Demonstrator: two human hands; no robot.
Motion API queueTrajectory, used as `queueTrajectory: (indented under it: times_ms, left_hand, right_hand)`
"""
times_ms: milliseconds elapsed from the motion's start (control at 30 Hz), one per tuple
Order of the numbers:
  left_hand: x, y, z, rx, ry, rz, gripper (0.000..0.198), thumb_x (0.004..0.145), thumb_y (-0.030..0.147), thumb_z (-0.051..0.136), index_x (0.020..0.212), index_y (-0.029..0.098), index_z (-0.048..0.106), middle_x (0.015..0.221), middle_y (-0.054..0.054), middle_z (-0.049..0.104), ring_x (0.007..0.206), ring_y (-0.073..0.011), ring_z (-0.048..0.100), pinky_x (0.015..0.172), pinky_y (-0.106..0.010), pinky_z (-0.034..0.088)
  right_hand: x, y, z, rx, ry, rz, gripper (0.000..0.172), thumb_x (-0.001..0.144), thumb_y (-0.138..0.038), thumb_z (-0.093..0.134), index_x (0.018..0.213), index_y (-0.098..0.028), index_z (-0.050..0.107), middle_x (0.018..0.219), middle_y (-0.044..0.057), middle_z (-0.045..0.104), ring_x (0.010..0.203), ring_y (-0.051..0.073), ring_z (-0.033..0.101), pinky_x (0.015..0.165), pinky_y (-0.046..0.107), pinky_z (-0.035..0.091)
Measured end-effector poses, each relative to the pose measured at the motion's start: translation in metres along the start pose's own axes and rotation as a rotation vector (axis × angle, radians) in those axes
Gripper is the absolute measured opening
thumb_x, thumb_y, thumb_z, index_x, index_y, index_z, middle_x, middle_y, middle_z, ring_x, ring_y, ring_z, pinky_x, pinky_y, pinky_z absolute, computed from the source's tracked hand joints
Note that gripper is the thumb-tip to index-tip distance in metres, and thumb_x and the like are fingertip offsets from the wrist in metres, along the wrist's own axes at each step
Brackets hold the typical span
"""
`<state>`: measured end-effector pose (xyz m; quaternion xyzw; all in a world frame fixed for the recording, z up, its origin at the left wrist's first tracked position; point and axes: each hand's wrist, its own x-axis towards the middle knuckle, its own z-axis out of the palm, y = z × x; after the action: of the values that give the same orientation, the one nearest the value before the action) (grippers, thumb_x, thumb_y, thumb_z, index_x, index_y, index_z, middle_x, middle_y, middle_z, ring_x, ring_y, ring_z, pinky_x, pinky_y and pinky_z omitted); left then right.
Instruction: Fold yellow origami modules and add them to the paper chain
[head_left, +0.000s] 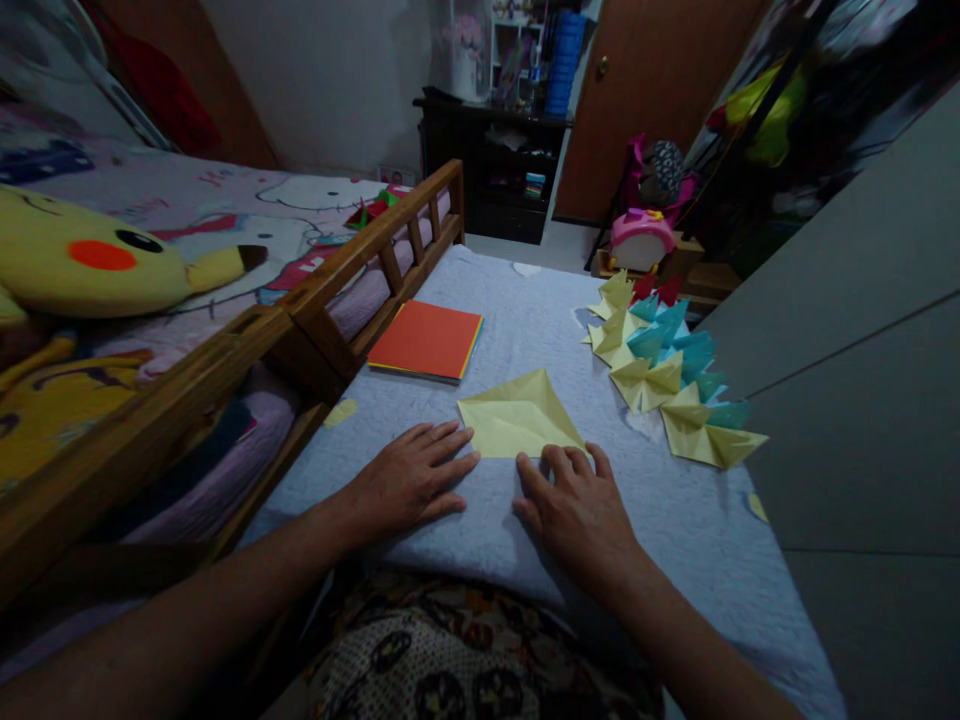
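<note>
A partly folded sheet of yellow origami paper point(517, 418) lies flat on the pale blue bedding, its pointed corner away from me and a straight edge toward me. Creases cross its surface. My left hand point(420, 472) rests flat at its left corner, fingers stretched out. At the right corner, my right hand point(574, 505) has its fingers spread, with the fingertips on or beside the paper's near edge. Neither hand grips anything. Beyond my left hand sits a stack of square coloured paper point(426, 340) with an orange-red sheet on top.
Several folded yellow paper shapes point(709, 430) stand in rows at the right, beside blue ones point(675, 335) and red ones point(656, 288). A wooden bed rail point(375, 235) runs along the left, with a yellow plush toy point(82, 255) behind it. A pale cabinet point(862, 380) borders the right side.
</note>
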<state>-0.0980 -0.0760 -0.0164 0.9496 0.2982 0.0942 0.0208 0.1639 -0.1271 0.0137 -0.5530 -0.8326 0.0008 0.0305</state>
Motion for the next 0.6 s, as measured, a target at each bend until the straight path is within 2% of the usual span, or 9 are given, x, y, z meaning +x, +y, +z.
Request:
queueTrajectory:
  times_ms: [300,600]
  left_hand:
    - [-0.002,-0.003,0.005,0.034,0.0,0.017,0.046,0.096,0.045,0.06,0.135,0.021,0.058,0.147,-0.017,0.052,0.136,-0.0365,0.048,0.105,-0.051,0.044]
    - [-0.005,-0.005,0.009,0.019,0.008,0.02,0.044,0.098,0.043,0.057,0.136,0.021,0.058,0.15,-0.016,0.05,0.138,-0.0364,0.046,0.107,-0.051,0.042]
  right_hand:
    - [-0.024,0.032,0.001,-0.025,0.061,0.09,0.027,0.094,-0.036,0.06,0.12,-0.027,0.065,0.118,0.007,0.069,0.116,0.033,0.057,0.109,0.059,0.03]
    - [-0.039,0.052,0.004,-0.054,0.102,0.187,0.027,0.094,-0.031,0.06,0.119,-0.026,0.068,0.118,0.007,0.07,0.116,0.032,0.057,0.109,0.057,0.031]
